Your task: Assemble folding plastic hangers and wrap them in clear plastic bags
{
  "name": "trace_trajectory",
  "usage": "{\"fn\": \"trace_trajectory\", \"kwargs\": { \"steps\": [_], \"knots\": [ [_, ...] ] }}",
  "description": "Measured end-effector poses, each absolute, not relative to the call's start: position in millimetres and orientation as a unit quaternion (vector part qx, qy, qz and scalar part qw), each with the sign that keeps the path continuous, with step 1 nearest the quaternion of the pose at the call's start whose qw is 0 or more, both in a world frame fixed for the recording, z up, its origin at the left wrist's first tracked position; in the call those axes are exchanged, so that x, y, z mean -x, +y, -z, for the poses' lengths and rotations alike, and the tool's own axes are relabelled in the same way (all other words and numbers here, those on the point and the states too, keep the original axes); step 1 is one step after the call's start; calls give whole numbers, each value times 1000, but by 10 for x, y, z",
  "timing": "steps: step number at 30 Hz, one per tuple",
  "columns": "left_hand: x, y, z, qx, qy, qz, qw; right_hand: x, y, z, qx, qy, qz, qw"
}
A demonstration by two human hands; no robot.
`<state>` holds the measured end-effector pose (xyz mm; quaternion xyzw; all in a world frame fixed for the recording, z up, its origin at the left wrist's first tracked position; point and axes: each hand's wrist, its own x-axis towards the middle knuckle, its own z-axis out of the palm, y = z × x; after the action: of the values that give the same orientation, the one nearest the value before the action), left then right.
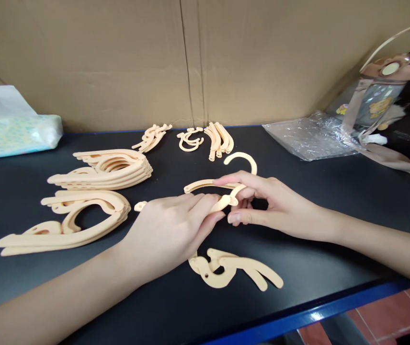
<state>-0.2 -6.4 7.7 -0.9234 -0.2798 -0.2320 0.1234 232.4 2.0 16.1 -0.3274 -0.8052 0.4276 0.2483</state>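
Two grips — left hand (171, 220) tight on cream bar (221, 204), right hand (267, 201) apparently half-curled round hook (254, 166).

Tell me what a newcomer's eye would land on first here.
Probably the centre, where the left hand and right hand hold a cream piece with a rounded hook. Next, perhaps, the two stacks of flat, curved cream pieces on the left of the black tabletop: a farther stack and a nearer stack.
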Motion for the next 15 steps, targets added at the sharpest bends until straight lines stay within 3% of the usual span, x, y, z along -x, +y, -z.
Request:
{"fn": "trace_trajectory", "kwargs": {
  "steps": [4, 7, 12, 15],
  "knots": [
    [7, -71, -70, 906, -317, 240, 143, -2323, -84, -216, 301, -868, -287, 272],
    [-1, -75, -67, 894, -351, 240, 137, -2275, -262, -252, 185, -932, -149, 274],
    [0, -85, -72, 887, -371, 245, 123, -2188, -475, -209, 83, -986, -49, 135],
    [5, -79, -74, 882, -377, 253, 125, -2165, -472, -157, 78, -989, -51, 112]
  ]
}}
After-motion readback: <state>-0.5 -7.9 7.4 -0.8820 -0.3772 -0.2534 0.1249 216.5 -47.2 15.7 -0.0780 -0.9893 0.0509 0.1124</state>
